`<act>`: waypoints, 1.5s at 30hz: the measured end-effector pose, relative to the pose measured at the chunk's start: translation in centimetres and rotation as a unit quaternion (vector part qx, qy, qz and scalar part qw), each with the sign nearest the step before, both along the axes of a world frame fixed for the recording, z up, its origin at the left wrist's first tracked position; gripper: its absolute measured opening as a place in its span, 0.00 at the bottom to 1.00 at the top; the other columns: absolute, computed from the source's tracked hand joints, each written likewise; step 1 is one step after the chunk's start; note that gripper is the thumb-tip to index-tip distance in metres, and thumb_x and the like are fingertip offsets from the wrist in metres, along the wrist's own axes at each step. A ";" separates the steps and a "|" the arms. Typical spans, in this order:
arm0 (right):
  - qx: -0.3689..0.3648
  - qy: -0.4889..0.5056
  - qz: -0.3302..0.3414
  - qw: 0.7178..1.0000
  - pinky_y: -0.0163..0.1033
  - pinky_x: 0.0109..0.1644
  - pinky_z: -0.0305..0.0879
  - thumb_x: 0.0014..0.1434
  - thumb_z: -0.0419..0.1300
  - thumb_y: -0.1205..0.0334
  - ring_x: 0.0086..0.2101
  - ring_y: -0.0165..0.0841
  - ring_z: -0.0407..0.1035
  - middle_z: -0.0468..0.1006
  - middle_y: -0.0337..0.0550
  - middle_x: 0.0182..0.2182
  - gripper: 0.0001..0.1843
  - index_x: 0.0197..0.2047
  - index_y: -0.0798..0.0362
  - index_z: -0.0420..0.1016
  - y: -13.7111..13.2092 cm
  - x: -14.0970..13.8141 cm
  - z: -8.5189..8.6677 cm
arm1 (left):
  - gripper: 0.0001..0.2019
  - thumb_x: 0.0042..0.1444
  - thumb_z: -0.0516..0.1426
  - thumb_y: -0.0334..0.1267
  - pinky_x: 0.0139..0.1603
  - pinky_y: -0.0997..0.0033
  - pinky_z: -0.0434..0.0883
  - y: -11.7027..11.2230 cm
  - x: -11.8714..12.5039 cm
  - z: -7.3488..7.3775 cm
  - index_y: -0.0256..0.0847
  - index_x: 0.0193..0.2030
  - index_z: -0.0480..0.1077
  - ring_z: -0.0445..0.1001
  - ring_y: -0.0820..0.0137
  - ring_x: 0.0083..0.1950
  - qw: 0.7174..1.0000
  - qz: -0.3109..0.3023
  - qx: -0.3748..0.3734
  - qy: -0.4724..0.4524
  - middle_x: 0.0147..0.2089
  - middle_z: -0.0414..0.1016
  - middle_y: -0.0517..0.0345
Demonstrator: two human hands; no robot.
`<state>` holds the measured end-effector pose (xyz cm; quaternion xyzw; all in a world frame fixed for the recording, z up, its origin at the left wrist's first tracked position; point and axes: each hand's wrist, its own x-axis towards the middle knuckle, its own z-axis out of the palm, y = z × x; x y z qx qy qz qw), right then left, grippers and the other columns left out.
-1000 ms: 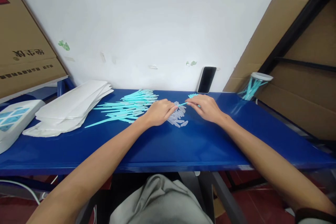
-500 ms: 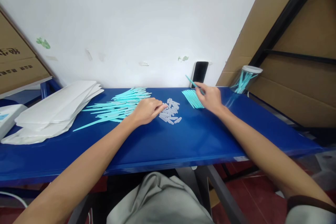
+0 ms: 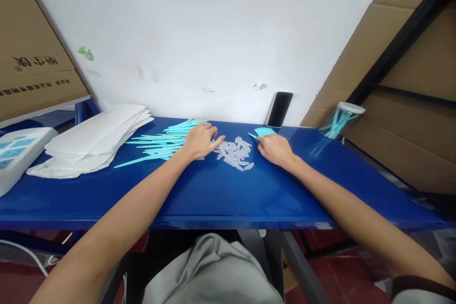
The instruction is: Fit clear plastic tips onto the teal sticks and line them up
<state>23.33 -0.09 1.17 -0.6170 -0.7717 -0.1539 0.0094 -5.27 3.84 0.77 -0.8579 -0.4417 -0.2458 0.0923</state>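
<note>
My left hand [image 3: 200,140] lies on the right end of a loose pile of turquoise plastic sticks [image 3: 161,144], fingers stretched toward a heap of small clear caps [image 3: 235,153]. My right hand [image 3: 275,148] rests palm down on the blue table [image 3: 221,194], just right of the caps, fingers curled over the near end of a neat row of turquoise sticks [image 3: 262,131]. Whether its fingers pinch a stick is hidden.
A stack of white bags [image 3: 93,138] lies at the left, with a white device [image 3: 17,153] beyond it. A black phone [image 3: 280,109] leans on the wall. A clear jar of turquoise sticks [image 3: 339,119] stands at the right beside cardboard panels [image 3: 409,80].
My right hand has come down from the far end of the stick row, where it held one stick up, to the near end. My left hand shifted slightly onto the loose pile.
</note>
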 end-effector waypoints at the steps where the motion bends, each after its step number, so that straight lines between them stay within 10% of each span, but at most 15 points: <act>1: -0.019 -0.006 0.000 1.000 0.44 0.41 0.67 0.71 0.48 0.63 0.42 0.47 0.78 0.84 0.57 0.43 0.23 0.58 0.55 0.81 0.0 -0.2 0.1 | 0.21 0.69 0.51 0.54 0.48 0.57 0.69 0.5 -0.8 0.1 0.40 0.36 0.74 0.73 0.53 0.49 1.000 0.025 -0.009 -0.002 0.42 0.79 0.46; 9: -0.104 -0.064 0.008 0.993 0.44 0.43 0.66 0.73 0.44 0.61 0.44 0.49 0.79 0.83 0.61 0.45 0.28 0.69 0.60 0.69 -0.1 -0.8 0.8 | 0.20 0.70 0.48 0.46 0.51 0.55 0.70 2.7 -5.1 0.3 0.39 0.42 0.78 0.73 0.50 0.53 0.988 0.147 -0.044 0.015 0.47 0.78 0.42; 32: -0.160 -0.074 0.044 0.983 0.44 0.41 0.68 0.73 0.40 0.68 0.41 0.49 0.81 0.83 0.66 0.42 0.28 0.67 0.64 0.71 0.6 -0.4 1.5 | 0.16 0.66 0.51 0.39 0.49 0.55 0.71 2.6 -4.9 0.3 0.37 0.44 0.80 0.73 0.52 0.51 0.990 0.133 -0.004 0.051 0.46 0.78 0.42; 45: -0.138 -0.072 -0.019 0.988 0.45 0.44 0.68 0.71 0.45 0.69 0.46 0.51 0.79 0.81 0.66 0.45 0.20 0.57 0.64 0.73 1.7 0.3 0.6 | 0.17 0.67 0.49 0.40 0.53 0.53 0.69 2.6 -5.0 0.3 0.39 0.48 0.78 0.72 0.53 0.50 0.999 -0.009 -0.024 0.047 0.47 0.78 0.44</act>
